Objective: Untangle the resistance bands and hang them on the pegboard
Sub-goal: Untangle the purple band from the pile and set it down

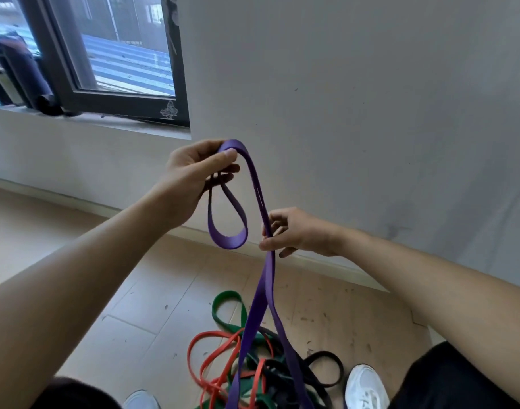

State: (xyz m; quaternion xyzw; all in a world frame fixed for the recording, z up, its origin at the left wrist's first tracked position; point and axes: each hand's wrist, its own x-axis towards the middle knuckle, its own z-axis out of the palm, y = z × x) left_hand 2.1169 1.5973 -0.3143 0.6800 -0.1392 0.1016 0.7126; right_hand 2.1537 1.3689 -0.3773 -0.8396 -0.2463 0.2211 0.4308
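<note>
Purple band (260, 199) between 2 raised hands

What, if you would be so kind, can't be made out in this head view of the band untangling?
- Pegboard: outside the head view.
- Purple band: lower end cut by the bottom edge, so whether it is free of the floor pile is unclear.
- Left hand grip: fingers hide how the band folds.
- Right hand: fingertips partly hidden behind the band.

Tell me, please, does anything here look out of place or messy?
Yes. The orange band, green band and black band lie knotted in a heap on the floor between the shoes. The purple band, pinched by the left hand and right hand, trails into it.
</note>
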